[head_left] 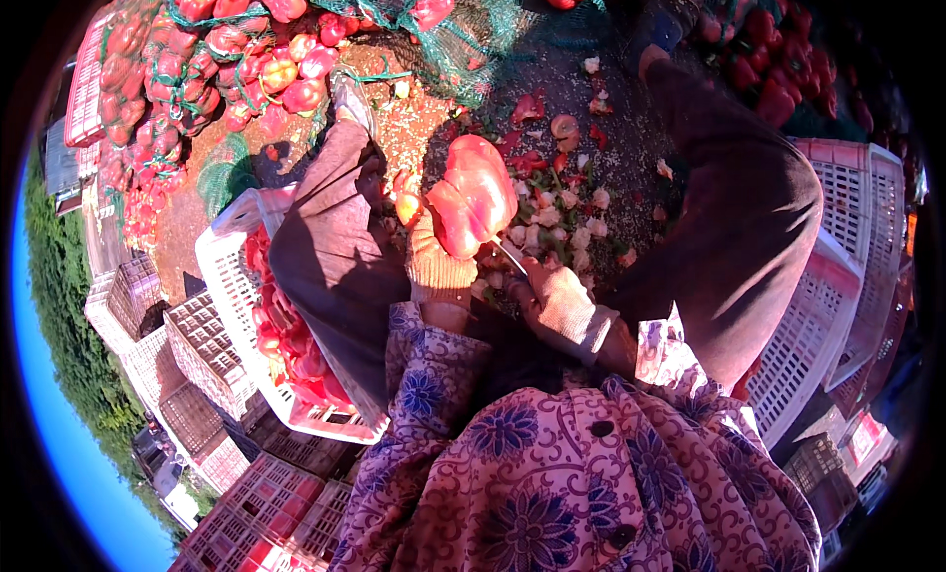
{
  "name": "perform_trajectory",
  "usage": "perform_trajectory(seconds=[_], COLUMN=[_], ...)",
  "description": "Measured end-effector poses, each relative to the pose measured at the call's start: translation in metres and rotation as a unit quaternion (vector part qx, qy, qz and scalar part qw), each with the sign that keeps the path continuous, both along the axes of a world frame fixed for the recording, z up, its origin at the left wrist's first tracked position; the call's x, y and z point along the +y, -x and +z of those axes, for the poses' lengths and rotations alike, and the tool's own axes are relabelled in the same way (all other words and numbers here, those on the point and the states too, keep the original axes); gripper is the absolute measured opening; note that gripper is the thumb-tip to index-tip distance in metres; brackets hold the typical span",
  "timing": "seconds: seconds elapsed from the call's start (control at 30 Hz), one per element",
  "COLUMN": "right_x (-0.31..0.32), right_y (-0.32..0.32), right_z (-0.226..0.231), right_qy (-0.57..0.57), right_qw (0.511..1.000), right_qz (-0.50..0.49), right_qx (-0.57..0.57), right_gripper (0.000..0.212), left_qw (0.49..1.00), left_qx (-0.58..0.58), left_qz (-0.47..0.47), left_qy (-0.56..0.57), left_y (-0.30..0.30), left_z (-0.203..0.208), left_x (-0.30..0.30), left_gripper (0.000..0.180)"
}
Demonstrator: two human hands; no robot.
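With room between the bent legs (744, 202), white crate (229, 286) outside, left hand (439, 267) clasps red pepper (475, 193), right hand (567, 311) grips knife (509, 255)

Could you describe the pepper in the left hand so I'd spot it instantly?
Find the person's dark trouser legs, spread wide around a scatter of pale pepper cores. Between those legs, the gloved left hand holds a large, glossy red pepper. Unlike the netted peppers farther off, it has a knife at its lower edge.

Left grip (439, 265) gloved, upright; right grip (560, 301) gloved, tightly curled, angled inward; both wrists (619, 349) partly bare
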State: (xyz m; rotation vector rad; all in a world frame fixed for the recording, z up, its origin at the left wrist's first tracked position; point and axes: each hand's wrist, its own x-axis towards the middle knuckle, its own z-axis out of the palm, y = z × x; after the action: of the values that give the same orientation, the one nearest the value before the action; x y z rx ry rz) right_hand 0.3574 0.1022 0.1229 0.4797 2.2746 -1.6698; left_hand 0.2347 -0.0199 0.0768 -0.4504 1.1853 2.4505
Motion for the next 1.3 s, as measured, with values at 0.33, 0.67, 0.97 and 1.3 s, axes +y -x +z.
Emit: perform_trajectory(seconds=[0.33,0.67,0.97,1.3], right_x=[0.031,0.04,0.061,0.042], right_y=[0.04,0.035,0.043,0.05], right_z=[0.013,-0.009,0.009,0.008], right_qy=[0.003,0.46,0.265,-0.162], right_qw=[0.988,0.829,0.917,0.983], right_qz=[-0.12,-0.317,-0.299,-0.079], right_qx=[0.098,0.016,-0.001,0.042], right_gripper=[0.089,0.024,0.033,0.052], left_qw=[0.993,0.92,0.942,0.992], left_qx=[0.058,0.026,0.034,0.032], left_qz=[-0.042,-0.37,-0.331,-0.119], left_qy=[0.089,0.129,-0.047,-0.006], left_y=[-0.009,-0.015,-0.011,-0.031], left_z=[0.016,0.008,0.005,-0.003], left_x=[0.001,-0.019,-0.016,-0.007], left_gripper=[0.026,0.027,0.069,0.057])
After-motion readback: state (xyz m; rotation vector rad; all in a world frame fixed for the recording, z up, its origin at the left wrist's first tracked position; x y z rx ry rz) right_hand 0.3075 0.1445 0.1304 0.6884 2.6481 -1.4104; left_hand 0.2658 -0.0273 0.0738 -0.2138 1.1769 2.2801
